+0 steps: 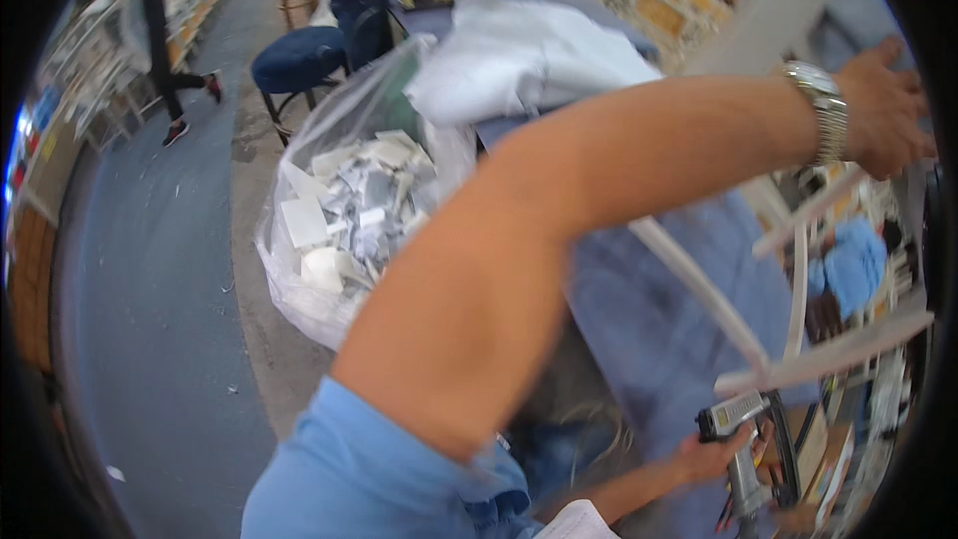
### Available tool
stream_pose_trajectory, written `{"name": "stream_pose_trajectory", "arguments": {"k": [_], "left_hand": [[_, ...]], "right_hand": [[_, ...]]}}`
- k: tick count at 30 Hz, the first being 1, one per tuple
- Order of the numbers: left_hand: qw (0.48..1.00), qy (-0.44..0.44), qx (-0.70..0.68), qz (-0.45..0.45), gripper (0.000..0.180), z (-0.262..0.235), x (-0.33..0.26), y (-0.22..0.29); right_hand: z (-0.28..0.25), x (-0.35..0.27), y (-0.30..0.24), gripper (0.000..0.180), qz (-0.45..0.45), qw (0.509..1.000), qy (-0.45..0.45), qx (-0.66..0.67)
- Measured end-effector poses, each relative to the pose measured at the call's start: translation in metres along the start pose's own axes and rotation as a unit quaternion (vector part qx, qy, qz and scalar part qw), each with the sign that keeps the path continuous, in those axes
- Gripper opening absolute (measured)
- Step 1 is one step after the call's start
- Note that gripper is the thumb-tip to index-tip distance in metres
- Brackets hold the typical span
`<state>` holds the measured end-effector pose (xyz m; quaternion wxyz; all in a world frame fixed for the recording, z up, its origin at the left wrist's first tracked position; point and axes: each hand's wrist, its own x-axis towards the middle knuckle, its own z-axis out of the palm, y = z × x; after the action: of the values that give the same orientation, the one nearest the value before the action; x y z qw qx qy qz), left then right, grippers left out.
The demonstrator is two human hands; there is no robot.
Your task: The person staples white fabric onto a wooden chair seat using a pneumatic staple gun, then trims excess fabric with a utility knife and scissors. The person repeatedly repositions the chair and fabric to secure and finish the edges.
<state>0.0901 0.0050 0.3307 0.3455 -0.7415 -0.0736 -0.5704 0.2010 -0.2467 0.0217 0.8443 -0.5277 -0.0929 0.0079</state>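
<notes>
Light-blue sleeve [379, 469], nearest. Left hand [880, 112], silver watch [830, 118] at wrist, upper right; fingers spread, contact unclear. Right hand [711, 456], lower right, gripping silver-and-black staple gun [736, 416], near white chair frame [838, 354]. Blue-grey worktable [639, 329], behind frame. Clear plastic bag [302, 307], holding white scraps [374, 205]. Blue-seated stool [297, 60]. Walking person [158, 35], far left.

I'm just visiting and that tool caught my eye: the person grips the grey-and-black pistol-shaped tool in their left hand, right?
Not quite: the person does grip the grey-and-black pistol-shaped tool, but in the right hand. The left hand is the one with the silver metal wristwatch, as the head view shows.
</notes>
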Motion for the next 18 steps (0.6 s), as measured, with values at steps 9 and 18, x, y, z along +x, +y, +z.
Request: {"name": "stream_pose_trajectory", "arguments": {"k": [9,18], "left_hand": [[0.527,0.054,-0.699,-0.481,0.034,-0.189,-0.241,0.190],[0.383,0.097,-0.901,-0.180,0.030,-0.160,-0.220,0.239]], "right_hand": [[-0.132,0.054,0.067,0.041,0.142,0.971,0.070,0.179],[-0.141,0.082,0.081,0.064,0.241,0.959,-0.136,0.061]]}}
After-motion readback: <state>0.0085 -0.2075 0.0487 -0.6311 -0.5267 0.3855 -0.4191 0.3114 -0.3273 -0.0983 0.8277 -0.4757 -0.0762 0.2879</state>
